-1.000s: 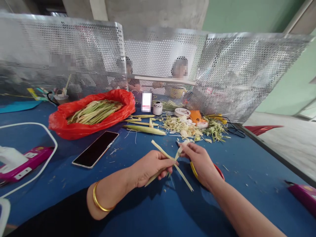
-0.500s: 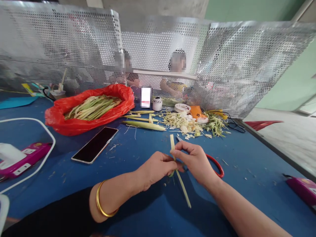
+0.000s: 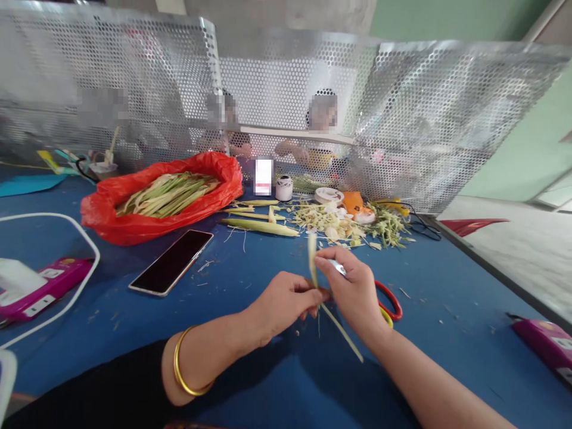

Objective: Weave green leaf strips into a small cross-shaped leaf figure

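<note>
My left hand is closed in a pinch on a pale green leaf strip low over the blue table. My right hand is closed on the upper end of the strip, which stands up at its fingertips. Red-handled scissors lie on the table right behind my right hand. A gold bangle sits on my left wrist.
A red bag of leaf strips lies at the back left, a black phone in front of it. Whole stalks and a pile of trimmings lie ahead. Pink devices sit at both sides. People sit behind a perforated metal screen.
My right hand has lifted the strip's upper end a little; the lower end has swung right. The scissors' yellow inner handle shows again behind my right hand.
</note>
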`<state>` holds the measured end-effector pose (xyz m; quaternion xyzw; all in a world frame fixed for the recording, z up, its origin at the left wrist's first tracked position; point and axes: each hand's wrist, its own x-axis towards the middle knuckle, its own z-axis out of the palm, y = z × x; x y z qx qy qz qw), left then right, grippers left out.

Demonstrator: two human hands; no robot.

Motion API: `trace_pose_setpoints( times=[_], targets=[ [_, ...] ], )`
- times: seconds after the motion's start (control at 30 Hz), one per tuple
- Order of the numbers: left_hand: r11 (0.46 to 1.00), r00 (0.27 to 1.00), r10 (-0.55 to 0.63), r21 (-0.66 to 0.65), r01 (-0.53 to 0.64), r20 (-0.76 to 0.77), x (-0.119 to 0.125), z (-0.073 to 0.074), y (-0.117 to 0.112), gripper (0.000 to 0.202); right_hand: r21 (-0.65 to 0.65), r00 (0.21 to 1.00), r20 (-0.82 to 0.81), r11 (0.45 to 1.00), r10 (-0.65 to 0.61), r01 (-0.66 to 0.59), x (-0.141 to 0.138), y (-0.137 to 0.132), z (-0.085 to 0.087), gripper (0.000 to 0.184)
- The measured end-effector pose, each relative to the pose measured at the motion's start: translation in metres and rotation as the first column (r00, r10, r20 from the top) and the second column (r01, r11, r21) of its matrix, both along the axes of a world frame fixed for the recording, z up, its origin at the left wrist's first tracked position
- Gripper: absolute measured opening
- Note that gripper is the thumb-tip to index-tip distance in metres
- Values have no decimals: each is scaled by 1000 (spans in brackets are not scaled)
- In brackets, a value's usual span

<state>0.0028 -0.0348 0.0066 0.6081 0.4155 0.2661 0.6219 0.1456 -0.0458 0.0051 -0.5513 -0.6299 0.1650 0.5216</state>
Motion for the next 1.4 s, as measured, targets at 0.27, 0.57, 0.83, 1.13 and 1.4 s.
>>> trace_pose_setpoints(
  times=[0.27, 0.57, 0.83, 1.13, 1.4],
  targets=[
    [949, 835, 282, -262, -173, 472, -14, 13, 22, 30, 215, 949, 317, 974, -2, -69, 3, -23, 9, 15],
    [957, 860, 267, -228, -181, 436, -8, 9, 13, 36, -264, 854, -450, 875, 260, -406, -20, -8, -10, 26],
    [934, 825, 309, -316, -168, 474, -7, 8, 12, 32, -228, 900, -291, 890, 325, -395, -16, -11, -9, 23],
    [911, 844, 333, -375, -172, 420, -16, 13, 21, 24, 10, 911, 364, 977, 196, -214, -9, -19, 0, 29],
    [978, 947, 149, -186, -97, 283, -19, 13, 22, 27, 79, 841, 537, 988, 68, -131, 2, -5, -5, 22]
  ],
)
